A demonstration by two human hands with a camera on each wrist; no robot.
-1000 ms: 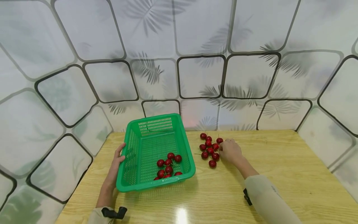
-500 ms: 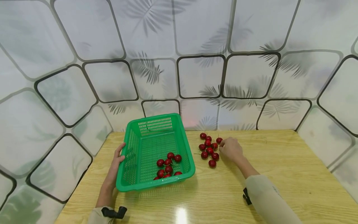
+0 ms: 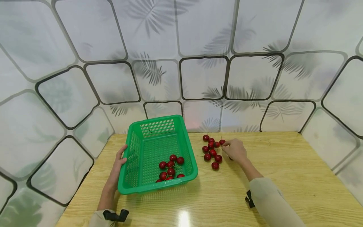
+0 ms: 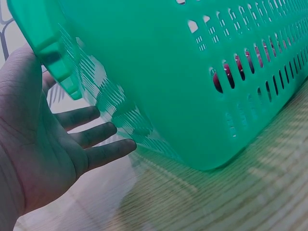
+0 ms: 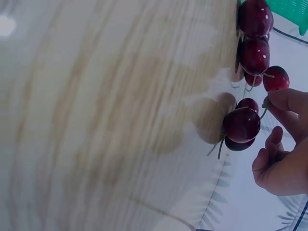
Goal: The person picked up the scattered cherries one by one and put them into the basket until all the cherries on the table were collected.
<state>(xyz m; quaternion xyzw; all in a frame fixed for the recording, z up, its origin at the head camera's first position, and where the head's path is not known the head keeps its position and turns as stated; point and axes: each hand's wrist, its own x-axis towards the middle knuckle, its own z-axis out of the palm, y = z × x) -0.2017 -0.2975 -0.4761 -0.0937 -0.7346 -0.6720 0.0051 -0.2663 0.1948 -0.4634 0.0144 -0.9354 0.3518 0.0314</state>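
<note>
Cherries point(image 3: 213, 153) near basket point(image 3: 157, 145), right hand point(image 3: 235, 150) pinching 1 stem point(image 5: 263, 112)

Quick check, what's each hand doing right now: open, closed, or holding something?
Left hand: open, fingers extended beside the basket.
Right hand: closed, pinching a cherry stem.

passage: tabletop point(image 3: 218, 195) in front of cherries point(image 3: 213, 153) | obstacles: basket point(image 3: 150, 188) left, patterned wall point(image 3: 204, 78) behind

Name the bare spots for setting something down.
Free: the pale wooden tabletop right of the right beige fabric sleeve, and the strip between both sleeves, in front of the green rectangular plastic basket. Crowded: right of the basket, where round dark-red cherries cluster beside the right grip.
</note>
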